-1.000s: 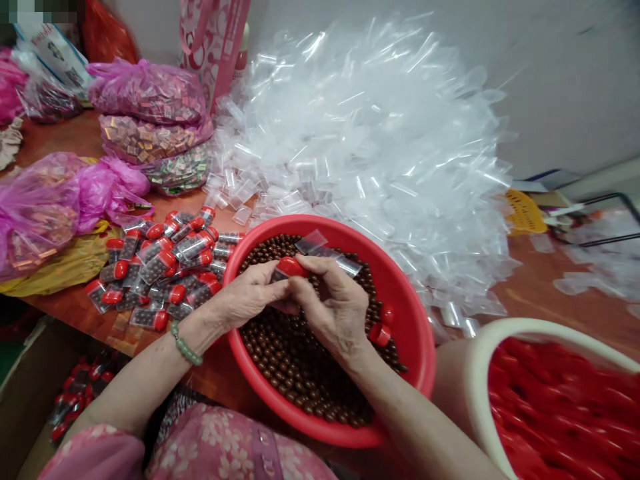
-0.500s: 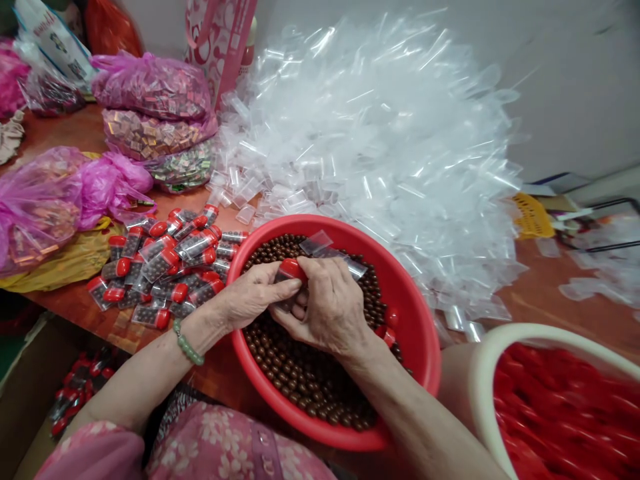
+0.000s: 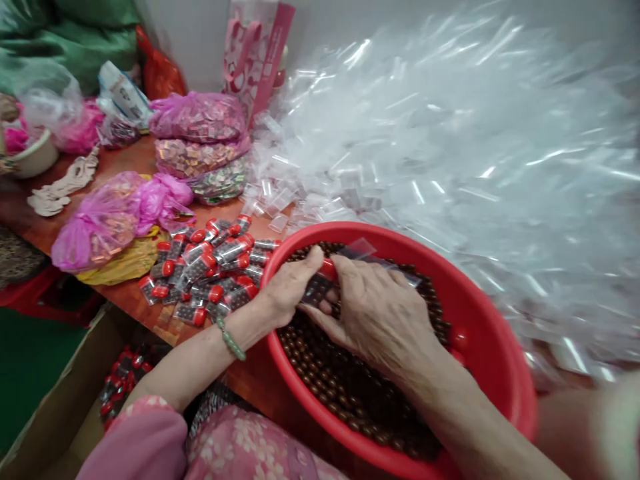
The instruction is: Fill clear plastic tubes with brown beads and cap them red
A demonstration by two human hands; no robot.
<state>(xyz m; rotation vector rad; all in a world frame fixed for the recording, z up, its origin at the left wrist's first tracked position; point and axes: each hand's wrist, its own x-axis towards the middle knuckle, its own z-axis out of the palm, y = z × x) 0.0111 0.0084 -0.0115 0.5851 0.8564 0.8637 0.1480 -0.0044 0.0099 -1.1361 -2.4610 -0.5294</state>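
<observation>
Over the red basin (image 3: 295,390), both hands meet around a small clear plastic container (image 3: 316,288) with a red cap (image 3: 327,268) and dark balls inside. My left hand (image 3: 287,290) grips its left side, the thumb raised along the cap. On the other side, my right hand (image 3: 383,310) is curled round it, fingertips partly hidden. Clear empty sleeves (image 3: 361,249) stick out beyond the right knuckles; whether the hand holds them I cannot tell. Brown glossy balls (image 3: 320,373) fill much of the basin, and a loose red cap (image 3: 459,338) lies at its right.
Filled red-capped containers (image 3: 200,267) lie heaped left of the basin. Behind spreads a large pile of clear sleeves (image 3: 440,133). Pink bags (image 3: 200,120) of wrapped pieces stand at the back left. A cardboard box (image 3: 65,393) below the table edge holds more filled containers.
The view has swung left, so everything sits further right. My left thumb has lifted from across the cap, and more of the container's dark contents shows. Both hands stay at the container.
</observation>
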